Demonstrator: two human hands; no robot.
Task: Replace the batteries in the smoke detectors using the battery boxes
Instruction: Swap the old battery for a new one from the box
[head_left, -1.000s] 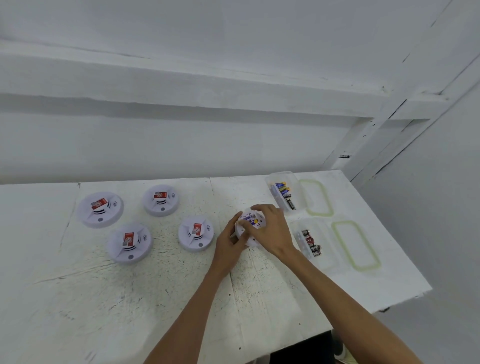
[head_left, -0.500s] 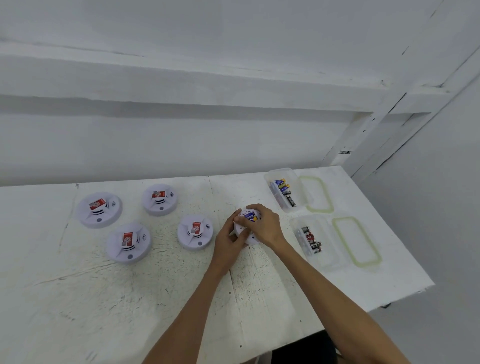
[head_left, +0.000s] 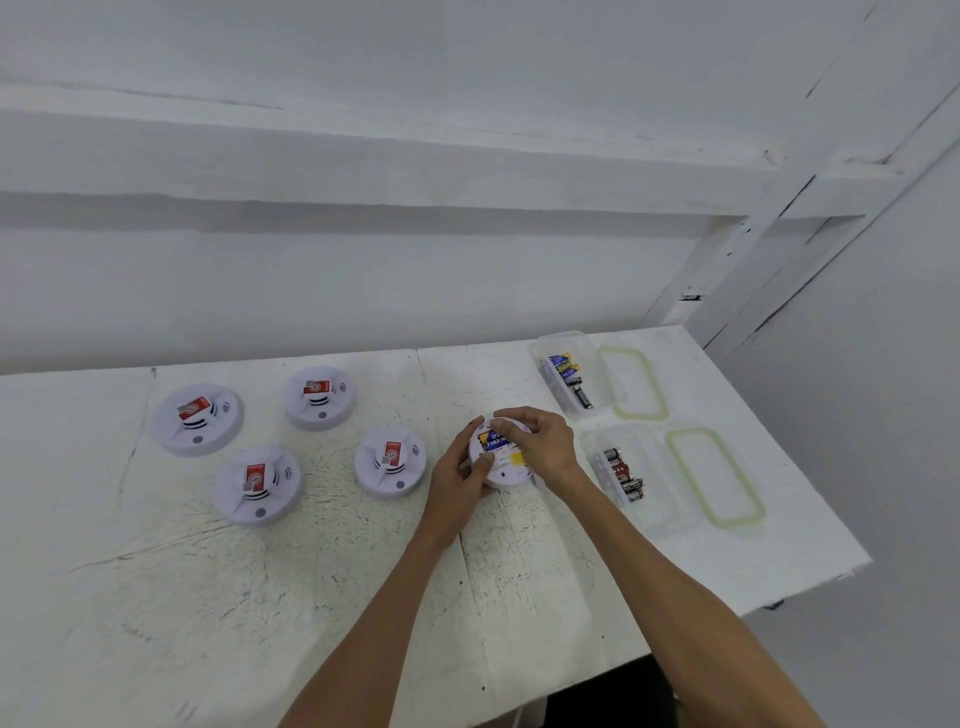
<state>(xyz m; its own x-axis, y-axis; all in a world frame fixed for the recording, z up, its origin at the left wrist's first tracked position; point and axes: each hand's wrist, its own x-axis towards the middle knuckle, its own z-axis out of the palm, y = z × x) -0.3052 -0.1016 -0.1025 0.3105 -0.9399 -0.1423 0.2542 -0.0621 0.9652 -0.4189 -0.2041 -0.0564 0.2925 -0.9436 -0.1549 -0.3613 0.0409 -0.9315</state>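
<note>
the smoke detector (head_left: 506, 467) being worked on lies face down on the table (head_left: 311, 597), its back turned up, with blue-and-yellow batteries (head_left: 492, 440) showing in its bay. the left hand (head_left: 457, 483) grips the detector's left edge, fingers curled round the rim and thumb on the back. the right hand (head_left: 545, 447) arches over the detector's far side with its fingertips bent down onto the batteries; whether they pinch one or only press it home i cannot tell.

the step looks like seating the fresh cells. to do it well, the left hand should clamp the detector flat so it does not spin or tip under the push. the right fingers should press each cell down at the spring end first, then the other end, checking that the plus marks agree with the bay. a cell that sits proud will probably pop out when the detector is turned over.

just to the right of the detector is a clear box (head_left: 649, 499) of dark red-and-black batteries, and beyond the detector to the right a second box (head_left: 550, 340) with blue-and-yellow ones; a green-rimmed lid lies on the far side of each box from the detector. four more detectors (head_left: 390, 462) sit to its left, each face up with a red label, apparently yet to be done.
</note>
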